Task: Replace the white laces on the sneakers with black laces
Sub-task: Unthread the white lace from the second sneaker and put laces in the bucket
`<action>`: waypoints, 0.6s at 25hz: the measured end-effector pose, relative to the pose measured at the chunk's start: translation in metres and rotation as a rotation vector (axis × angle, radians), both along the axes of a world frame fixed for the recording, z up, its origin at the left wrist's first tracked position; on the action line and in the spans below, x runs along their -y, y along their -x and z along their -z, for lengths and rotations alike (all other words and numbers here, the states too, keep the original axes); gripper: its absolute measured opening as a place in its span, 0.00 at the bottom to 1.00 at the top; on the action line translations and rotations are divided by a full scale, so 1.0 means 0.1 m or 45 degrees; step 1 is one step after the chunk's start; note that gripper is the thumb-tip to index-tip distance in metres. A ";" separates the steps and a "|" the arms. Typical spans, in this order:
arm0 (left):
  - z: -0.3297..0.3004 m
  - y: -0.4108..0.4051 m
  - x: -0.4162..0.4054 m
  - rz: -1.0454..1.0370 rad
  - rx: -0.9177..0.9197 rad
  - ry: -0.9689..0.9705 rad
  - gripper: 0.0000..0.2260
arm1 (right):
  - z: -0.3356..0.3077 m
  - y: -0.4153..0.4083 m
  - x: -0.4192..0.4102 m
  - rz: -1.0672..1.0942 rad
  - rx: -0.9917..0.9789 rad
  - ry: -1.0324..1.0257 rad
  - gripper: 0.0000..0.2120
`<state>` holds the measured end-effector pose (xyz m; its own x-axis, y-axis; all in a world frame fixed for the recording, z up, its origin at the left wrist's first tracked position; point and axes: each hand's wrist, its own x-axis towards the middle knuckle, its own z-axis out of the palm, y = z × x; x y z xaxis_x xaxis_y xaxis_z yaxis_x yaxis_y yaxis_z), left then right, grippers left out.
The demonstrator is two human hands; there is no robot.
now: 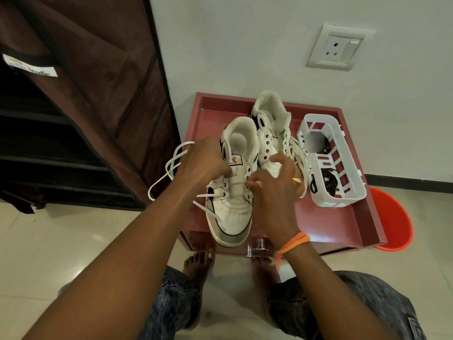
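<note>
Left hand (206, 160) and right hand (274, 185) pinch white laces (171, 165) on the near sneaker (232, 192).

Sneakers (232, 192): smooth white leather-look, scuffed toe. Laces (171, 165): woven cloth. Basket (331, 163): white plastic. Floor (73, 241): glossy tile. Wardrobe cover (98, 69): matt brown fabric.

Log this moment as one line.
step: unlacing | left hand: pinching white lace | right hand: at eyelets | near white leather sneaker

Soft indoor light, glare on floor tiles (98, 238), wide-angle edge distortion.
</note>
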<state>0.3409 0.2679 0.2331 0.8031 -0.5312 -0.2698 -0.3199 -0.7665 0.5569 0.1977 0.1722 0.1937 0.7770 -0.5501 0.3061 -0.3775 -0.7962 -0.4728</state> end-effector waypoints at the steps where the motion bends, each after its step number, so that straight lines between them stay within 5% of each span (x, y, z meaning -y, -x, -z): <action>1: 0.00 -0.01 0.00 -0.004 -0.005 -0.004 0.16 | -0.05 0.08 0.12 0.092 0.046 -0.095 0.06; 6: -0.01 0.02 0.03 -0.019 0.006 -0.026 0.17 | -0.13 0.35 0.52 0.266 0.059 -0.310 0.05; 11: -0.02 0.01 0.02 -0.013 -0.003 -0.024 0.17 | 0.02 -0.03 0.03 -0.111 -0.013 0.037 0.07; 15: -0.02 0.01 0.00 -0.015 0.003 -0.011 0.16 | 0.08 -0.20 -0.15 -0.091 -0.182 0.127 0.04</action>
